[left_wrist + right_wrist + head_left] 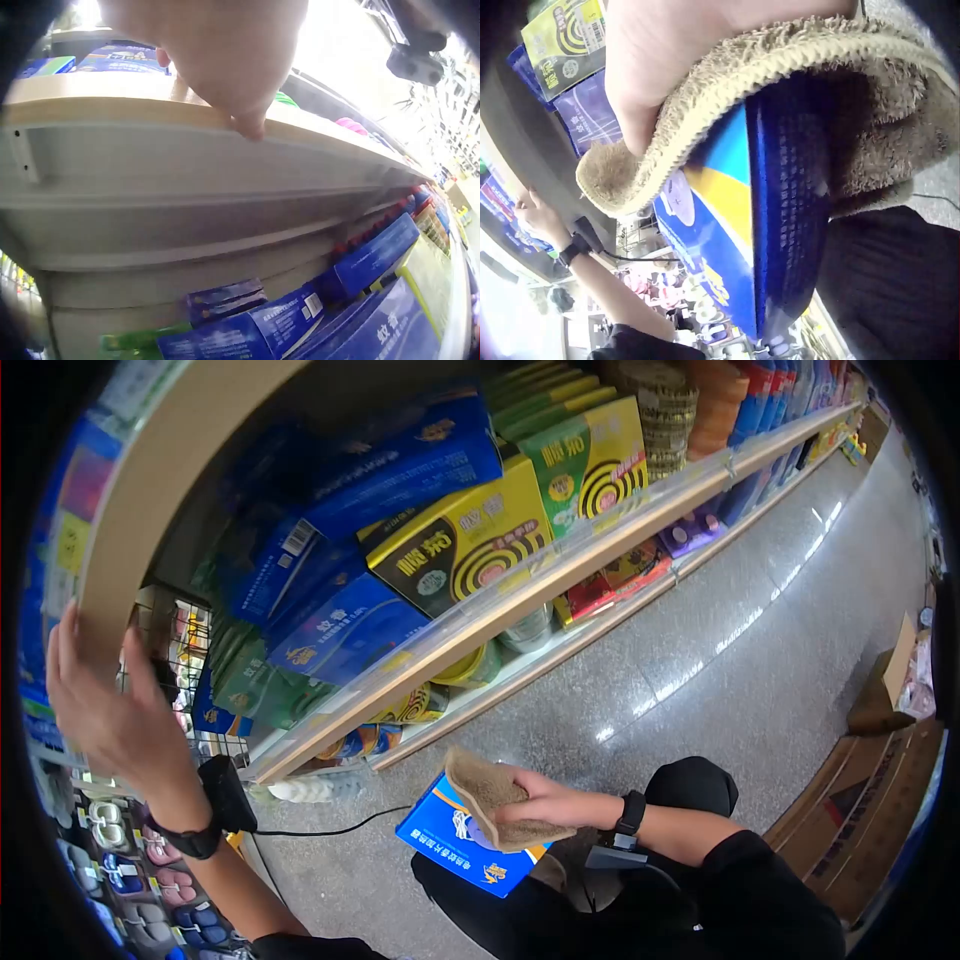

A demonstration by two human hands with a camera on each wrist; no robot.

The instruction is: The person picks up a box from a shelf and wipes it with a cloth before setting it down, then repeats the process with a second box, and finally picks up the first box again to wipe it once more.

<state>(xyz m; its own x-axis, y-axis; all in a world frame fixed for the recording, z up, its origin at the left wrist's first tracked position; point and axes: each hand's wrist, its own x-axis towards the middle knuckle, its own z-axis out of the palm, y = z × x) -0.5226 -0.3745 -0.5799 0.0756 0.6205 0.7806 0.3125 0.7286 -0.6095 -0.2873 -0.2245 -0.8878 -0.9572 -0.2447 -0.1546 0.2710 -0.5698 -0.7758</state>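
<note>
My right hand (pixel 560 805) grips a brown terry cloth (pixel 480 775) together with a blue carton (pixel 440 830) of electric mosquito-mat heater. In the right wrist view the cloth (pixel 885 120) folds over the carton's upper end, and the carton's narrow side (pixel 791 202) faces the camera. Up at the left, my left hand (pixel 110 710) rests on the wooden front edge (pixel 150 490) of the upper shelf, fingers extended. From the left wrist, the thumb (pixel 250 124) shows at that edge, while most fingers are hidden behind the hand.
Below the upper shelf stand blue cartons (pixel 345 620) and yellow-black mosquito coil boxes (pixel 470 545) behind a lower shelf rail (pixel 500 615). Slippers (pixel 110 825) hang at lower left. A black cable (pixel 330 832) runs from the left wrist. Cardboard (pixel 850 820) lies at right.
</note>
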